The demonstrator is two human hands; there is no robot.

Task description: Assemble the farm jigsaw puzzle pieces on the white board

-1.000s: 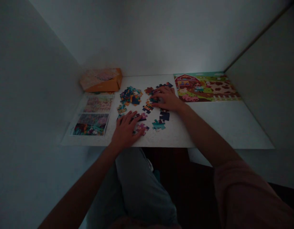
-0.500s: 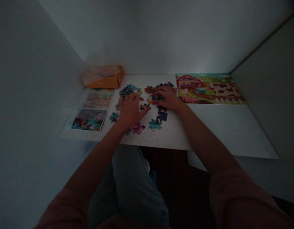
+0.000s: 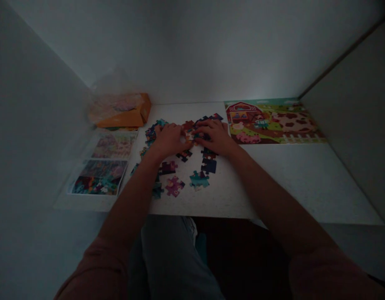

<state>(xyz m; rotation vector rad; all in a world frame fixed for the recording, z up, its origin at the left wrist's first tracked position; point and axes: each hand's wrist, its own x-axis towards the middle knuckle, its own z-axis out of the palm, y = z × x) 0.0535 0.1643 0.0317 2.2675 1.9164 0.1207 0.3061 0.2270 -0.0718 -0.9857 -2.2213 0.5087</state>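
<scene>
Over the loose jigsaw pieces my two hands are close together. Between their fingertips is a light, orange-and-white puzzle piece [image 3: 189, 134]. My left hand [image 3: 171, 139] has its thumb and forefinger closed on the left side of it. Fingers of my right hand [image 3: 215, 135] are bent around its right side, partly covering it. Below the hands lie a pink puzzle piece [image 3: 174, 186], a teal puzzle piece [image 3: 199, 180] and a dark blue puzzle piece [image 3: 209, 166]. A pile of puzzle pieces [image 3: 151, 132] is partly hidden behind my left hand.
An assembled farm puzzle [image 3: 273, 123] lies at the back right of the white table [image 3: 292, 179]. At the back left stands an orange box [image 3: 123, 118] with clear plastic over it. A printed picture sheet [image 3: 100, 175] lies in front of it. Walls enclose the table.
My left hand has moved right, toward my right hand, and its thumb and forefinger have closed on the puzzle piece. The whole view has shifted slightly.
</scene>
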